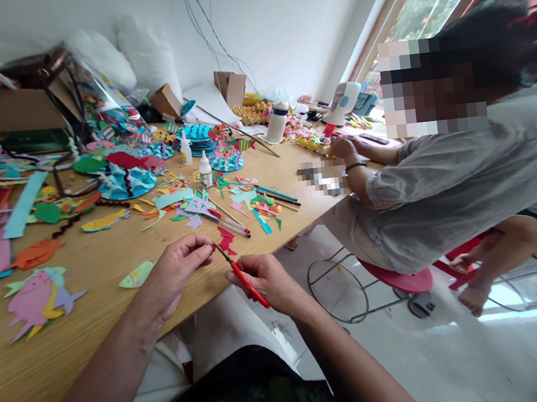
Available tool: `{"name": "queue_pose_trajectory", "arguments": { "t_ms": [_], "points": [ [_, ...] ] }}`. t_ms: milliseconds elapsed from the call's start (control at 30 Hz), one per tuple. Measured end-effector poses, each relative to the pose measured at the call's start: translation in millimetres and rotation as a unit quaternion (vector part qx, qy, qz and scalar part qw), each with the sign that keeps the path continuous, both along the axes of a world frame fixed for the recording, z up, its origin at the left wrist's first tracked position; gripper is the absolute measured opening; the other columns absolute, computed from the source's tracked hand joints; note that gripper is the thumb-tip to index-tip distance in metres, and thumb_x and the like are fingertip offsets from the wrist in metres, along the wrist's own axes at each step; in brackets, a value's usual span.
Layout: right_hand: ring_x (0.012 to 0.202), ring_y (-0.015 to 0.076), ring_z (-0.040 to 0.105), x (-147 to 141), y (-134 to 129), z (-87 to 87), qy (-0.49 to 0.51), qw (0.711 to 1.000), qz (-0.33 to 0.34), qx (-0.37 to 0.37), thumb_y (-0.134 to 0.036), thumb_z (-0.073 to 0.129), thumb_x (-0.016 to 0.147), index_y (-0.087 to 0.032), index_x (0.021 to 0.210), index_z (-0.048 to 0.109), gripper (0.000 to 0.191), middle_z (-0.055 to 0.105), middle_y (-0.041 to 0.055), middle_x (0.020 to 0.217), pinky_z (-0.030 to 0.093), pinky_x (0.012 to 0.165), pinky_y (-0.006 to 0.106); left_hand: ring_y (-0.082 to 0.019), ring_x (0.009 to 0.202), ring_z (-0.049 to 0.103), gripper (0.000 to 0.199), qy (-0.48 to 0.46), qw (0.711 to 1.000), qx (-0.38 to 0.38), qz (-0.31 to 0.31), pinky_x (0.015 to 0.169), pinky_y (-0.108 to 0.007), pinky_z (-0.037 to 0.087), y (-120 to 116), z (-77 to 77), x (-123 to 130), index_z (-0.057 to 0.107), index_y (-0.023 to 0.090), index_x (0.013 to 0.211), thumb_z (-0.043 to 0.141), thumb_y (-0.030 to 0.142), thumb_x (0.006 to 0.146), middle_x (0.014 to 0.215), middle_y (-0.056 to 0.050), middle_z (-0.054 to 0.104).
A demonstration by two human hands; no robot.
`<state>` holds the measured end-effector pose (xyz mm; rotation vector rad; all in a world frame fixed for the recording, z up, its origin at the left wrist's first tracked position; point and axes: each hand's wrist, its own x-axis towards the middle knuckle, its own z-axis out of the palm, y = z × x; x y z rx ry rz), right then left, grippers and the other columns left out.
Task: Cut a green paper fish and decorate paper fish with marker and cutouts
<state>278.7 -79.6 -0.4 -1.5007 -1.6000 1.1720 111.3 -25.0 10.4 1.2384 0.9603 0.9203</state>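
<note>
My right hand (267,281) is closed round the red handles of a pair of scissors (247,282). Their dark blades point up and left, toward the fingertips of my left hand (183,261). Thumb and forefinger of that hand are pinched on a small red piece of paper, mostly hidden by the fingers, and the blade tips are at it. Red paper scraps (226,239) lie on the table just beyond the blades. Left of my left wrist is a pale green paper fish (136,275), and farther left a stack of coloured paper fish (36,296).
Pens (227,223), two glue bottles (205,171) and many paper scraps (192,202) cover the wooden table (120,344). Finished-looking blue wave pieces (127,180) stand behind. A co-worker (421,191) sits at the right, hands over the table. A metal-legged stool (339,286) stands beside the table.
</note>
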Motion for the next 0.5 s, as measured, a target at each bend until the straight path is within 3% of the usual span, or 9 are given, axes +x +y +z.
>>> {"name": "queue_pose_trajectory", "arguments": {
  "t_ms": [133,233,300,367,500],
  "points": [
    [0.049,0.0070,0.032,2,3,3.4,-0.022,1.000,0.010,-0.017,-0.057,0.058,0.077,-0.018,0.059,0.046,0.044,0.036,-0.0059,0.050,0.022,0.046,0.021,-0.013,0.070,0.052,0.018,0.006,1.000,0.008,0.008,0.070,-0.025,0.043,1,-1.2,-2,0.062,0.019,0.068,0.069,0.035,0.064,0.068,0.003,0.057],
    [0.049,0.0072,0.032,6,11,13.5,-0.125,0.992,0.023,0.001,-0.054,0.055,0.082,-0.018,0.060,0.047,0.043,0.039,-0.0052,0.051,0.023,0.047,0.022,-0.013,0.069,0.052,0.019,0.028,0.999,0.023,0.026,0.069,-0.026,0.042,4,-2.1,-9,0.063,0.019,0.067,0.069,0.036,0.064,0.067,0.003,0.057],
    [0.051,0.0081,0.036,8,19,23.0,-0.257,0.965,0.035,0.040,-0.048,0.054,0.084,-0.017,0.062,0.051,0.038,0.044,-0.0033,0.054,0.023,0.049,0.023,-0.013,0.068,0.052,0.020,0.045,0.997,0.038,0.054,0.069,-0.026,0.042,6,-1.9,-16,0.063,0.019,0.067,0.070,0.037,0.062,0.066,0.003,0.057],
    [0.056,0.0104,0.044,8,26,32.2,-0.382,0.920,0.061,0.068,-0.042,0.051,0.086,-0.017,0.069,0.059,0.032,0.055,0.0007,0.061,0.025,0.051,0.024,-0.014,0.068,0.052,0.024,0.059,0.993,0.049,0.091,0.067,-0.026,0.042,7,-0.3,-27,0.064,0.019,0.068,0.072,0.040,0.059,0.067,0.003,0.058],
    [0.070,0.0162,0.060,-2,34,42.8,-0.504,0.849,0.144,0.072,-0.034,0.041,0.090,-0.015,0.088,0.066,0.032,0.068,0.0097,0.081,0.034,0.056,0.025,-0.014,0.065,0.053,0.030,0.063,0.984,0.047,0.157,0.061,-0.026,0.041,8,6.0,-56,0.063,0.021,0.070,0.076,0.042,0.053,0.067,0.004,0.058]
  ]
}}
